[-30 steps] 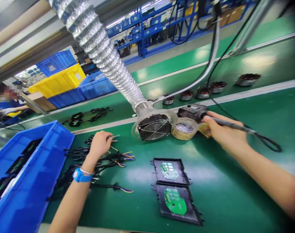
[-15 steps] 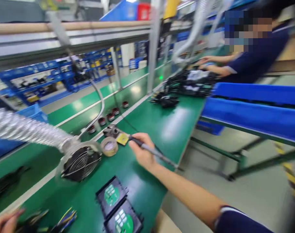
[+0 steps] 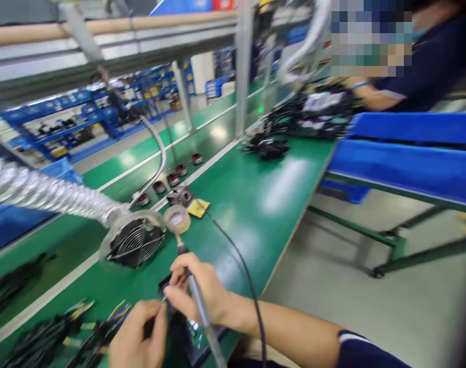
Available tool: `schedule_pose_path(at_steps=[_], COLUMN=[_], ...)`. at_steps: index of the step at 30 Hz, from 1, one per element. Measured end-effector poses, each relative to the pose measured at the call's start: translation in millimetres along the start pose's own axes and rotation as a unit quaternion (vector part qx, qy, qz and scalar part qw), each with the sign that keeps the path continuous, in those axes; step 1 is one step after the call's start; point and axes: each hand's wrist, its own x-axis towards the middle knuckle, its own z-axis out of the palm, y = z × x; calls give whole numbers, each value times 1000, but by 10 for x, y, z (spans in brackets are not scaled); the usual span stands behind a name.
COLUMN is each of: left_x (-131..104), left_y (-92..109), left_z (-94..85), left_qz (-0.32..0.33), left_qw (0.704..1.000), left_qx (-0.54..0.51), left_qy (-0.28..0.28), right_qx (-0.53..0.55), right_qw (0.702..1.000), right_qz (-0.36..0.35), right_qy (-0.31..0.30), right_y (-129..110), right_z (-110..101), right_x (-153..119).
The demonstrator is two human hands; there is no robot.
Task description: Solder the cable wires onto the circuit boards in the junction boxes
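Note:
My right hand [image 3: 204, 289] is closed around a soldering iron [image 3: 197, 296], whose tip points up and away toward a tape roll [image 3: 183, 221]. My left hand [image 3: 141, 332] is closed in a pinch near my right fingertips, with the thin coloured end of a wire [image 3: 164, 298] showing between the two hands. Beneath them lies an open black case [image 3: 213, 341] holding a green circuit board [image 3: 194, 333], mostly covered by my hands. Left of my left hand rest bundles of black cables [image 3: 37, 332] with coloured wire ends.
A round fume-extractor hood [image 3: 135, 243] on a silver hose [image 3: 52, 189] stands at the left. Beyond the tape are an iron stand with a yellow sponge [image 3: 198, 207] and several small coils [image 3: 173, 179]. Blue bins [image 3: 405, 163] flank the bench; a co-worker [image 3: 420, 71] handles black cables [image 3: 313, 115].
My right hand has drawn the soldering iron back from the stand toward me, over the case. My left hand has come in from the lower left corner to meet it.

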Motion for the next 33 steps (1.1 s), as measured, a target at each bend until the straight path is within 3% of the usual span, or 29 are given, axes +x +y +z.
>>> schedule_pose_path(at_steps=[4,8,9,11,13,14,22,29,33], left_x=[-29,-9,-3,15,38,48,62,118,107], left_y=[194,241,246,244,229,220,219,181,155], left_z=[187,200,192,176,169,169,180,143,125], left_qz=[-40,-168,-214,-295,-336,-344,-357,-377,-364], left_qw=[996,964,939,861,787,769,770,711,721], left_qx=[-71,-206,-268,-407,-500,-518,-517,-567,-564], left_qy=[36,5,-17,-80,-135,-147,-108,-173,-169], right_qx=[8,31,36,46,55,58,70,115,119], right_qw=[999,998,998,998,998,998,997,992,992], right_qz=[51,54,50,40,32,29,24,13,10], right_qy=[-12,-15,-15,-17,-20,-21,-28,-50,-49], right_y=[71,105,99,82,73,74,80,35,38], right_z=[-8,1,6,15,21,21,8,33,28], right_x=[-81,-113,-122,-137,-147,-150,-186,-178,-168])
